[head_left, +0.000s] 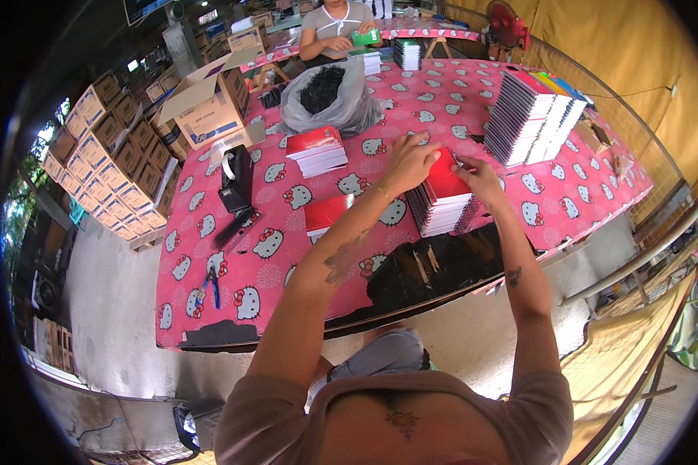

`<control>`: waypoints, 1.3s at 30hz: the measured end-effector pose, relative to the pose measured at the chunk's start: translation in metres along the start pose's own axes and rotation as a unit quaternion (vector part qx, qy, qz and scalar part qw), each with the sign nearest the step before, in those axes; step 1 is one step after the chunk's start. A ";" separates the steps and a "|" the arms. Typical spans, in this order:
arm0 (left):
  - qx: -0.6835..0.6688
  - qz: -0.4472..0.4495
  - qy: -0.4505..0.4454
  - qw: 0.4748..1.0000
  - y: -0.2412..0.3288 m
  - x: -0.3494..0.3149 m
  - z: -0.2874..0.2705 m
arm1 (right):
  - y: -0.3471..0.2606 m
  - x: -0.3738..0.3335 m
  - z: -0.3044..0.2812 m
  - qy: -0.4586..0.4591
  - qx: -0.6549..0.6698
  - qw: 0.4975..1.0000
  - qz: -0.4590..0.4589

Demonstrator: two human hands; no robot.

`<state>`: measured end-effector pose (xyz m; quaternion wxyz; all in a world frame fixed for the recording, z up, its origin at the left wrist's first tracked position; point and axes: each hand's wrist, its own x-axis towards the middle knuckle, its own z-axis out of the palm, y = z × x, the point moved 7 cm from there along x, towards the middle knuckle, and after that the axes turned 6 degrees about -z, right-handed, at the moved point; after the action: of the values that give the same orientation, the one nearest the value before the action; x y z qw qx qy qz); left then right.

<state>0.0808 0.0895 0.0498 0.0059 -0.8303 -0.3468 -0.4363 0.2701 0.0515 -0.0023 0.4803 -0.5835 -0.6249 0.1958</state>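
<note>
In front of me stands a stack of red-covered spiral notebooks (pixel 440 215), their page edges facing me. My left hand (pixel 411 164) is at the far left corner of the top red notebook (pixel 447 180), its fingers bent over the edge. At the right edge, my right hand (pixel 481 180) pinches the same notebook between thumb and fingers; the fingertips are partly hidden. Under my left forearm lies a low pile of red-covered page blocks (pixel 327 212), partly covered by the arm. A taller pile of red-topped page blocks (pixel 318 152) sits farther back.
A tall stack of spiral notebooks (pixel 531 120) stands right. A plastic bag of black coils (pixel 326 97), an open carton (pixel 209 105), a black tape dispenser (pixel 236 178), loose black coils (pixel 234 228) and blue-handled pliers (pixel 213 287) are leftward. Another person (pixel 336 31) handles a green notebook across the table.
</note>
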 end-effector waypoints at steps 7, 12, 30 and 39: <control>-0.007 -0.066 -0.029 0.997 -0.084 -0.112 -0.105 | -0.078 -0.093 -0.071 0.265 0.111 0.952 -0.103; 0.166 0.017 -0.093 0.982 -0.118 -0.215 -0.100 | -0.123 -0.150 0.010 0.130 0.181 0.952 -0.210; 0.192 -0.274 0.042 0.941 -0.233 -0.256 -0.217 | -0.046 -0.175 0.198 -0.078 0.305 0.946 -0.081; 0.048 -0.276 0.029 0.960 -0.167 -0.260 -0.170 | -0.033 -0.169 0.208 -0.196 0.316 0.928 0.033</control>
<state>-0.2378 0.0147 -0.0834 -0.0651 -0.6880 -0.5826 -0.4278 0.0552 -0.0459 -0.1346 0.5013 -0.3721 -0.5924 0.5092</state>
